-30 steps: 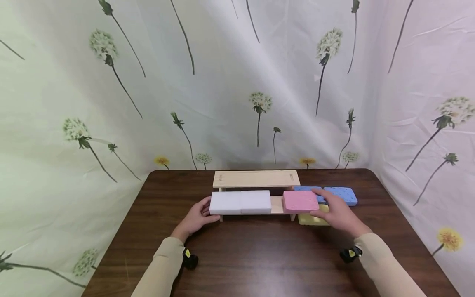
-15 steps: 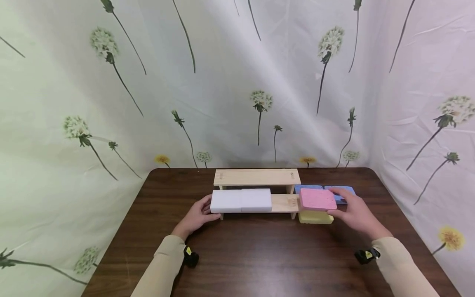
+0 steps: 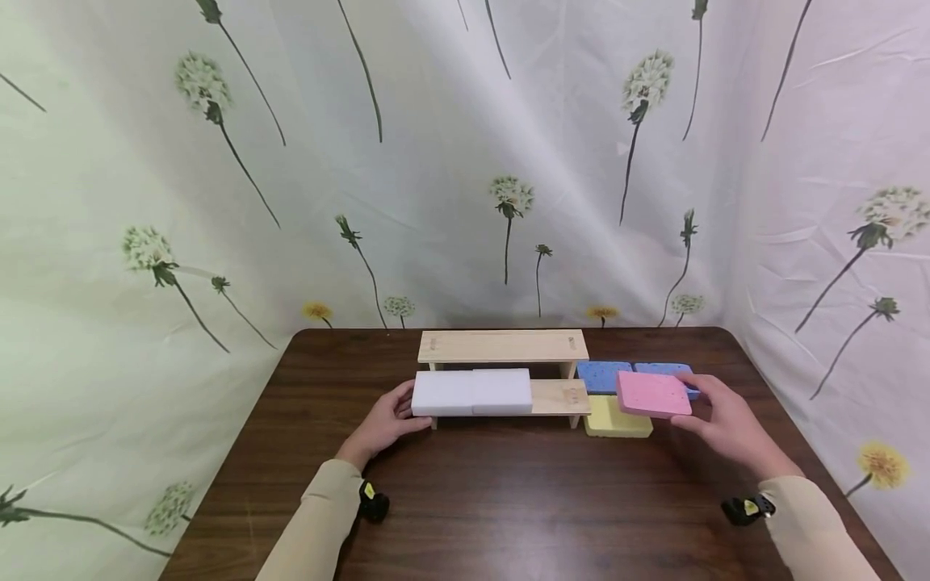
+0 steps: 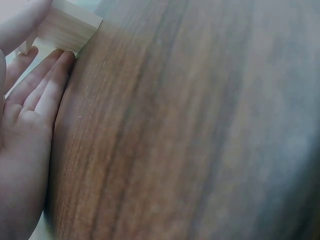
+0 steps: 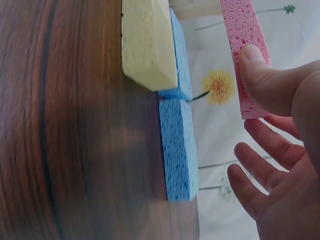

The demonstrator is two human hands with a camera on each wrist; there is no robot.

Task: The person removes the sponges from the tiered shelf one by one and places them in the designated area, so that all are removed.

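My right hand (image 3: 734,424) pinches a pink sponge (image 3: 654,394) by its right end, thumb in front. The sponge is raised above a yellow sponge (image 3: 617,417) and two blue sponges (image 5: 178,150) on the table. In the right wrist view the other fingers hang below the pink sponge. My left hand (image 3: 381,424) rests at the left end of a low two-step wooden rack (image 3: 555,395), its fingers extended against the wood in the left wrist view. Two white sponge blocks (image 3: 472,392) lie side by side on the front step, beside that hand.
The rack's higher rear step (image 3: 503,346) stands behind the white blocks, bearing nothing. Dark wood-grain table (image 3: 501,500) surrounds everything. A dandelion-print curtain (image 3: 436,161) hangs behind the table and along both sides.
The right hand has carried the pink sponge rightward from above the rack's front step to over the blue and yellow sponges. My left hand stays in place.
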